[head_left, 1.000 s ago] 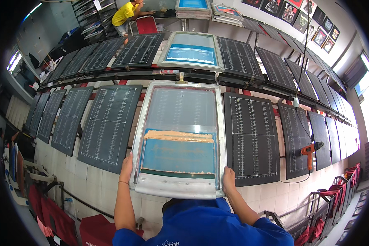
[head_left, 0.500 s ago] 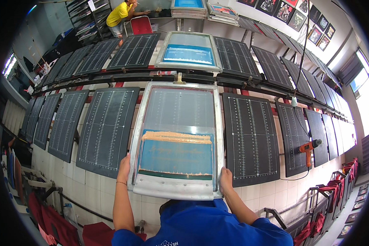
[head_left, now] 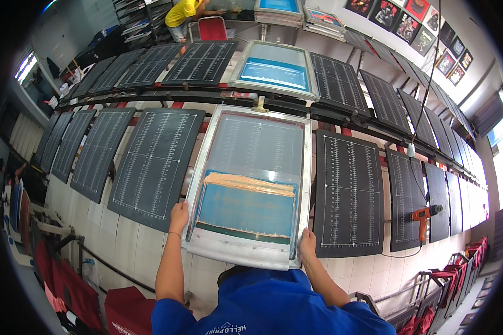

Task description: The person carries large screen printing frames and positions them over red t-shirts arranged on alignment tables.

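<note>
I hold a silkscreen frame (head_left: pixel 306 167) by its two long sides near its near end. My left hand (head_left: pixel 179 216) is closed on the left rail, and my right hand (head_left: pixel 308 244) grips the right rail. Orange-tan ink (head_left: pixel 251 183) lies in a thick band across the blue stencil area (head_left: pixel 246 209), with a thinner line along the near edge. A pale bar with a dark green edge, which looks like a squeegee (head_left: pixel 237 245), rests across the frame's near end. The frame lies over a dark printing board seen through its mesh.
Black ruled boards stand in rows on both sides, one (head_left: pixel 156 162) to the left and one (head_left: pixel 349 192) to the right. An orange heat gun (head_left: pixel 425 215) sits at the right. A second screen (head_left: pixel 276 70) lies in the back row. Someone in yellow (head_left: pixel 181 14) is behind.
My view has turned, so the boards and frame appear slightly tilted and shifted right. Both hands stay on the frame's rails. The person in yellow has lowered a hand.
</note>
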Tool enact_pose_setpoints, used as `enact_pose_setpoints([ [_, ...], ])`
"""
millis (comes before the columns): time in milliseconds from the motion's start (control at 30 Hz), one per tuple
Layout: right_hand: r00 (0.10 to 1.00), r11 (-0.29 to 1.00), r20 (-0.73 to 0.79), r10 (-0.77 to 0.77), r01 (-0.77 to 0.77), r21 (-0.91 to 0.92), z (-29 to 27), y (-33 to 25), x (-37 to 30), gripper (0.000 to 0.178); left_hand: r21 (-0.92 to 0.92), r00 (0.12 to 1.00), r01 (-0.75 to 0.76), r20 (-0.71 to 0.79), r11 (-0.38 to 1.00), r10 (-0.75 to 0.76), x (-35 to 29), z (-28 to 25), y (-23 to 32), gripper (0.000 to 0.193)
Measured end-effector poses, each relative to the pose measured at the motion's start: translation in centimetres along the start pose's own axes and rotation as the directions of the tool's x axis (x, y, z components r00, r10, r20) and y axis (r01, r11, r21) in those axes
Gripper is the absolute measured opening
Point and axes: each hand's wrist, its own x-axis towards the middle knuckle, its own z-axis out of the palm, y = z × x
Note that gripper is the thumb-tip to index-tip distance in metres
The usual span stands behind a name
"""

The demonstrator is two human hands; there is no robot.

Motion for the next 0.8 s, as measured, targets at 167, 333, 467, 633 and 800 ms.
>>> enact_pose_setpoints([
  [167, 0.999, 1.0, 0.042, -0.02, 0.02, 0.003, -0.1, 1.3, 1.0, 0.038, -0.011, 1.0, 0.023, -0.019, 1.0, -0.023, 0.2, 0.7, -0.6, 0.048],
  [333, 0.989, 0.998, 0.136, 0.057, -0.055, -0.018, -0.9, 2.7, 2.6, 0.042, -0.03, 0.989, 0.091, -0.117, 0.995, -0.094, 0.2, 1.3, 0.1, 0.045],
  [467, 0.933, 0.992, 0.35, 0.08, -0.111, 0.068, -2.3, 2.0, 4.4, 0.035, -0.089, 0.906, 0.028, -0.419, 0.996, -0.063, -2.6, 0.4, 3.0, 0.036],
  [633, 0.847, 0.885, 0.349, -0.402, 0.457, -0.091, -2.2, -3.7, 5.2, 0.023, -0.427, 0.844, -0.08, -0.51, 0.901, -0.166, -18.5, 0.0, 7.6, 0.017],
  [800, 0.547, 0.756, 0.673, -0.499, 0.654, 0.028, 5.5, -9.5, -1.1, 0.041, -0.482, 0.659, 0.193, -0.582, 0.855, -0.477, -40.3, 0.8, 8.3, 0.015],
])
